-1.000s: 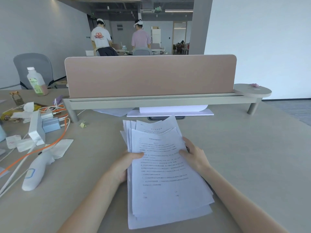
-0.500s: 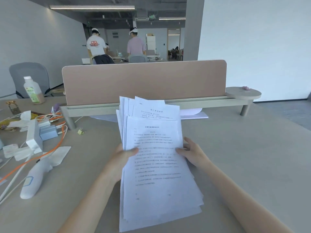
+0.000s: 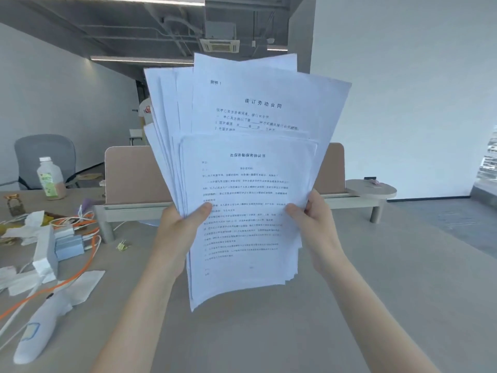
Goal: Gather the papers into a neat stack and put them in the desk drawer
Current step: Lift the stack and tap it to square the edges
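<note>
**Head view: papers up off the desk, both hands on them**

Head camera, looking forward over the desk [image 3: 349, 305]. Papers [image 3: 242, 184] held upright in the air, printed side facing the camera, well clear of the desk top. Left hand [image 3: 178, 232] clamped on the left edge of the sheaf, thumb pressed across the front sheet, fingers hidden behind. Right hand [image 3: 313, 224] closed on the right edge at about the same height, thumb on the front, fingers wrapped round the back. Both grips at mid-height of the front page, lower part of the sheaf hanging between the two wrists.

Not squared up: sheets fanned out at the top and to the left, one page with a bold heading poking up above the front sheet, bottom edges stepped and uneven.

Behind the sheaf, partly covered by it, a beige divider panel [image 3: 129, 173]. Off to the left on the desk, well apart from the hands: a bottle [image 3: 51, 179], a tangle with an orange cable [image 3: 80, 267], a white handheld device [image 3: 37, 329]. Drawer not in sight.
</note>
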The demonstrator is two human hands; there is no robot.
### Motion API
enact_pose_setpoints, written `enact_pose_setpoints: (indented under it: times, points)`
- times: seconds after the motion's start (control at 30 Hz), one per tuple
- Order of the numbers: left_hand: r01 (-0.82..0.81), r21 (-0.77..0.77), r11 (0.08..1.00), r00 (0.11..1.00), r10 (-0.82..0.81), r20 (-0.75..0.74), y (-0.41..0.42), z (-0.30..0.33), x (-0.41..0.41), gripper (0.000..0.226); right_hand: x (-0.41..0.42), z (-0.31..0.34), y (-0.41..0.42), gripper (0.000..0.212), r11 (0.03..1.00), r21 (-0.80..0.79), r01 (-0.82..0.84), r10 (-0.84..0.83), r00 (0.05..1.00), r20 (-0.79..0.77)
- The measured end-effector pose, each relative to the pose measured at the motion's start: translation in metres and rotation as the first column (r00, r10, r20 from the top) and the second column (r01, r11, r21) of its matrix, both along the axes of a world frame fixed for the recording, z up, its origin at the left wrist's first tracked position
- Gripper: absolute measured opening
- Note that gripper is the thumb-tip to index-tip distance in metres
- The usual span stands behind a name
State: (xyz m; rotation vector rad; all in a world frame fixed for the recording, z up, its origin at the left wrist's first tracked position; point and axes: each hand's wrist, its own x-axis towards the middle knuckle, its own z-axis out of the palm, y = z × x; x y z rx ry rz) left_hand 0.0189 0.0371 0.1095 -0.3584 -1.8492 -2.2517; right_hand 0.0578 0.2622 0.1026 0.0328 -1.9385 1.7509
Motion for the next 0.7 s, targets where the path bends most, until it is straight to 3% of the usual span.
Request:
enact_pose_setpoints:
  times: [0.37, 0.6, 0.7]
  points:
    - [0.011, -0.061, 0.998, 0.999, -0.009, 0.036, 0.000, -0.013, -0.013, 0.010, -0.010, -0.020, -0.011, 0.020, 0.978, -0.205, -0.048, 0.047, 0.999, -0.007]
    - [-0.098, 0.066, 0.993, 0.995, 0.097, 0.012, 0.009, -0.016, -0.021, 0.007, -0.025, -0.017, -0.009, 0.017, 0.988, -0.144, -0.059, 0.052, 0.997, -0.052]
    - [-0.050, 0.069, 0.996, 0.999, 0.050, -0.005, 0.011, -0.016, -0.021, 0.009, -0.027, -0.012, -0.005, 0.023, 0.990, -0.117, -0.075, 0.068, 0.995, -0.068]
